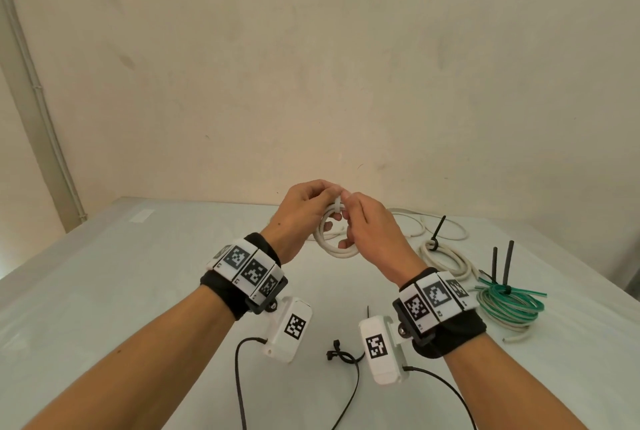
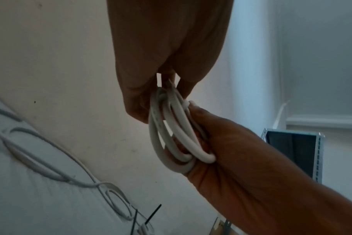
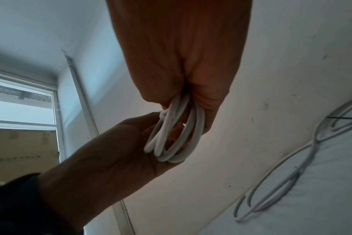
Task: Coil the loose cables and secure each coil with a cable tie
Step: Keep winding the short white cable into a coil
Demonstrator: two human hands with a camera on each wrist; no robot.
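Observation:
A small coil of white cable (image 1: 334, 246) hangs in the air between my two hands, above the middle of the table. My left hand (image 1: 323, 195) pinches the top of the coil from the left. My right hand (image 1: 346, 202) grips it from the right, with the lower fingers curled through the loops. In the left wrist view the white cable coil (image 2: 171, 135) has several turns, and a short white end shows by the right thumb (image 2: 193, 106). The right wrist view shows the white cable coil (image 3: 175, 135) pressed between both palms. A loose black cable tie (image 1: 343, 357) lies near the front.
A loose white cable (image 1: 426, 221) sprawls at the back right of the grey table (image 1: 138, 291). To its right lie a tied white coil (image 1: 450, 263) and a tied green coil (image 1: 509, 305), each with black tie tails sticking up. A wall stands behind.

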